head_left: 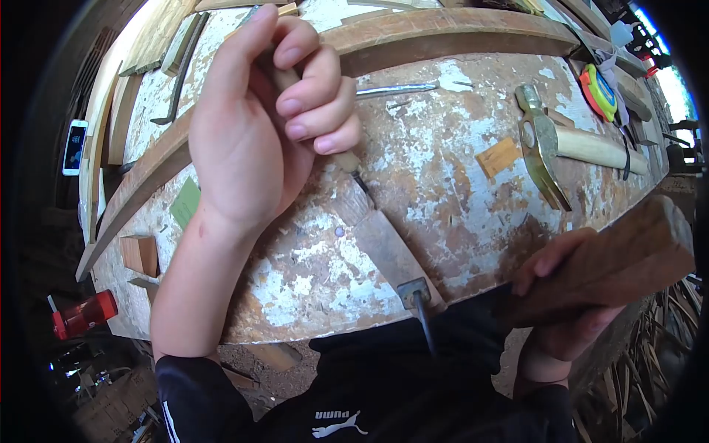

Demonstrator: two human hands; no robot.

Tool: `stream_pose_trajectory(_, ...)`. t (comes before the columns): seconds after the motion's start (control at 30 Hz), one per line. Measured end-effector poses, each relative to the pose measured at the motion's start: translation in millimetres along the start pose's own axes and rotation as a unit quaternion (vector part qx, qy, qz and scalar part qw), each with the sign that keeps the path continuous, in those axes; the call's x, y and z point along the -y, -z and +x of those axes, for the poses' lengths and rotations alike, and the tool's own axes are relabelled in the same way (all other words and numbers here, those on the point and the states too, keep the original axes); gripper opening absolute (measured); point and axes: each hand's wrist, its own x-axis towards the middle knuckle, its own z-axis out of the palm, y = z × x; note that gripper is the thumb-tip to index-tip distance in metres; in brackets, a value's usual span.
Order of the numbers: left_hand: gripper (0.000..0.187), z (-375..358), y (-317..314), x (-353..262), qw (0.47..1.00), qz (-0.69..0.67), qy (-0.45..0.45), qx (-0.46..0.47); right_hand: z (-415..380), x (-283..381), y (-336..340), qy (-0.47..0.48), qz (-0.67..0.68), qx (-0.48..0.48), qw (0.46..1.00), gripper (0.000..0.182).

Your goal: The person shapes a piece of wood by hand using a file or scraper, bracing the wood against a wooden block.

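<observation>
While fisted round a chisel (pixel 354 166) set on a strip (pixel 384 251) at bench centre, left hand (pixel 258 125) risks slipping; right hand (pixel 569 288), gripping a mallet (pixel 620 258), may mis-strike knuckles.

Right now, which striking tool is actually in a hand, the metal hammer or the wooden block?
The wooden block, gripped in the right hand at the bench edge. The metal hammer lies untouched on the bench top, farther away.
</observation>
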Motion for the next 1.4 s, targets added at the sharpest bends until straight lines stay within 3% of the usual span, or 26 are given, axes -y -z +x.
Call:
stream_pose_trajectory(0.03, 0.033, 0.0, 1.5, -0.8, 1.0, -0.011, 0.002, 0.0, 4.7, 0.2, 1.2, -0.011, -0.002, 0.015, 1.0, 0.103)
stream_pose_trajectory(0.13, 0.033, 1.6, 7.6, -1.5, 0.998, -0.051, 0.022, 0.01, 18.7, -16.4, 8.2, 0.031, 0.031, 0.123, 0.991, 0.082)
stream_pose_trajectory(0.23, 0.031, 4.4, 15.2, -1.8, 0.994, -0.09, 0.055, 0.0, 26.1, -11.7, -9.9, -0.032, 0.055, 0.066, 0.996, 0.074)
stream_pose_trajectory(0.37, 0.03, 5.9, 19.5, 9.0, 0.989, -0.132, 0.067, 0.025, 30.5, -26.5, 3.4, -0.044, 0.112, 0.141, 0.983, 0.064)
stream_pose_trajectory(0.47, 0.031, 7.1, 8.8, 11.2, 0.993, -0.048, 0.11, 0.003, 37.1, -27.9, 8.3, -0.025, 0.072, 0.188, 0.979, 0.065)
stream_pose_trajectory(0.5, 0.033, 8.8, 13.5, 7.1, 0.985, 0.062, 0.161, 0.026, 38.2, -28.3, 9.5, -0.033, 0.078, 0.201, 0.976, 0.065)
stream_pose_trajectory(0.6, 0.033, 12.1, 18.6, 17.1, 0.982, 0.082, 0.129, 0.115, 39.4, -29.5, 13.3, -0.055, 0.092, 0.22, 0.97, 0.065)
stream_pose_trajectory(0.63, 0.031, 10.6, 6.4, 15.4, 0.986, 0.075, 0.142, 0.054, 37.7, -29.9, 12.5, -0.06, 0.098, 0.215, 0.97, 0.064)
stream_pose_trajectory(0.77, 0.029, 11.7, 5.5, 7.9, 0.986, -0.029, 0.155, 0.049, 35.5, -29.3, 7.1, -0.053, 0.093, 0.191, 0.976, 0.063)
stream_pose_trajectory(0.87, 0.026, 9.7, -1.2, 39.3, 0.999, 0.002, -0.036, 0.034, 35.4, -30.3, 4.3, -0.044, 0.099, 0.184, 0.977, 0.063)
stream_pose_trajectory(1.27, 0.03, -18.6, 7.8, 9.5, 0.999, 0.031, 0.01, 0.036, 35.1, -23.1, -9.6, -0.025, 0.105, 0.167, 0.98, 0.057)
stream_pose_trajectory(1.33, 0.031, -25.5, 8.2, 4.1, 0.999, 0.027, 0.0, 0.042, 42.9, -6.6, -8.0, -0.047, -0.003, 0.208, 0.977, 0.078)
stream_pose_trajectory(1.4, 0.033, -31.8, 8.9, 10.5, 1.0, 0.021, 0.003, 0.0, 51.1, 7.5, -3.5, 0.032, -0.153, 0.187, 0.97, 0.087)
